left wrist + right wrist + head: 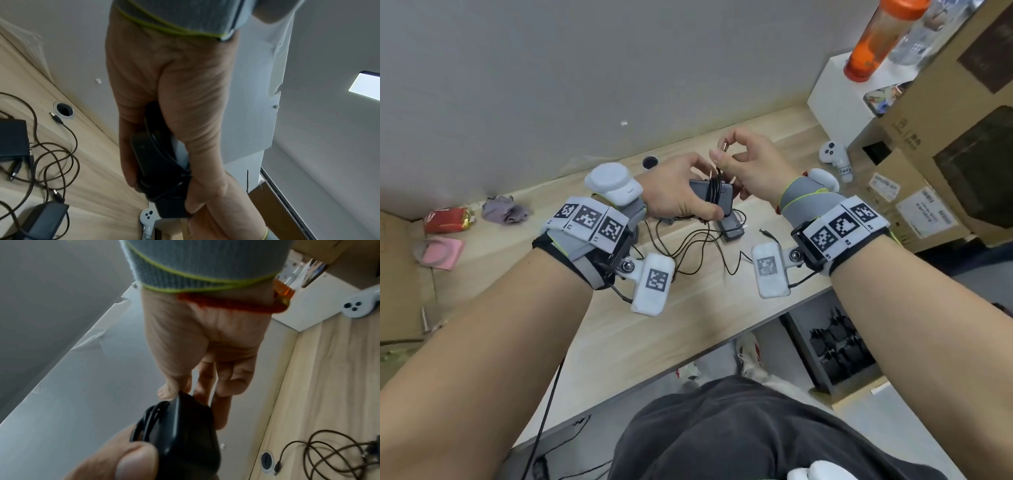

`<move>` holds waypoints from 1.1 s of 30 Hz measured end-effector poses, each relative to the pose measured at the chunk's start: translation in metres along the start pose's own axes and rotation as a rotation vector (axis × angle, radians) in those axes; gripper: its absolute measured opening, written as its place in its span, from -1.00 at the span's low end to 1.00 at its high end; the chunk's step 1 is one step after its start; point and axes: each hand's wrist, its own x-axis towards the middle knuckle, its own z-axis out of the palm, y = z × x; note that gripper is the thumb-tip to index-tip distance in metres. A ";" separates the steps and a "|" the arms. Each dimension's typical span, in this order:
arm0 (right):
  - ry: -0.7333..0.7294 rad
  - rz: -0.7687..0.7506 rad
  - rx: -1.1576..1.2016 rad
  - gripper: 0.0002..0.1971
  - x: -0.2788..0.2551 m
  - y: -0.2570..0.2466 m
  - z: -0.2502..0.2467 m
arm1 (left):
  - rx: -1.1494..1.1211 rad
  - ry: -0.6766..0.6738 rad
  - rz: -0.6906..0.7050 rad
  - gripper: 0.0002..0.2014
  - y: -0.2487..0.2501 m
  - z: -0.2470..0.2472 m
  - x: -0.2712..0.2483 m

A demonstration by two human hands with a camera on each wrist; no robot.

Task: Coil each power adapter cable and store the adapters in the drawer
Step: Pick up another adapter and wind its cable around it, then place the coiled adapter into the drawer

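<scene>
Above the wooden table (619, 329) my left hand (688, 195) grips a black power adapter (717, 197) with its cable wound round the body in several turns. My right hand (726, 154) pinches the cable's free end between thumb and forefinger just above the adapter, and the metal plug tip (724, 147) sticks out. The left wrist view shows my left hand (164, 113) closed round the wrapped adapter (156, 164). Two more adapters (731, 230) (12, 138) lie on the table among loose tangled cables (688, 246). An open drawer (835, 349) sits below the table edge at right, with dark items inside.
Cardboard boxes (945, 154) and a white box (835, 96) carrying an orange bottle (873, 44) crowd the right. A white controller (834, 154) lies near them. A red packet (448, 219), pink pad (441, 251) and purple cloth (505, 209) lie left. A cable grommet (650, 162) is by the wall.
</scene>
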 end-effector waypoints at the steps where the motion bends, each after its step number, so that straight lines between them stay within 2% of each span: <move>1: 0.000 0.034 0.016 -0.81 -0.002 0.003 0.000 | -0.041 -0.002 0.003 -0.11 0.000 0.004 -0.001; 5: -0.069 0.153 0.127 -0.73 -0.014 0.017 -0.004 | -0.178 -0.013 0.007 -0.09 0.001 0.022 -0.007; 8: -0.086 0.172 0.141 -0.81 -0.019 0.019 -0.007 | -0.174 -0.023 -0.017 -0.10 0.003 0.027 -0.008; 12: -0.084 0.148 0.182 -0.95 -0.033 0.024 -0.026 | -0.219 0.055 -0.007 -0.03 0.020 0.046 -0.010; 17: -0.147 0.169 0.218 -0.63 -0.077 0.038 -0.070 | -0.306 0.237 -0.030 -0.11 0.057 0.098 -0.004; 21: -0.265 0.164 0.390 -0.68 -0.119 0.069 -0.113 | -0.294 0.305 -0.067 -0.18 0.090 0.151 0.011; 25: -0.180 0.210 0.408 -0.65 -0.147 0.113 -0.160 | -0.285 0.311 -0.082 -0.22 0.120 0.209 0.027; 30: -0.041 0.282 0.425 -0.73 -0.174 0.164 -0.200 | -0.388 0.319 -0.178 -0.52 0.131 0.269 0.048; 33: -0.041 0.303 0.425 -0.81 -0.183 0.195 -0.209 | -0.462 0.262 -0.222 -0.66 0.128 0.298 0.055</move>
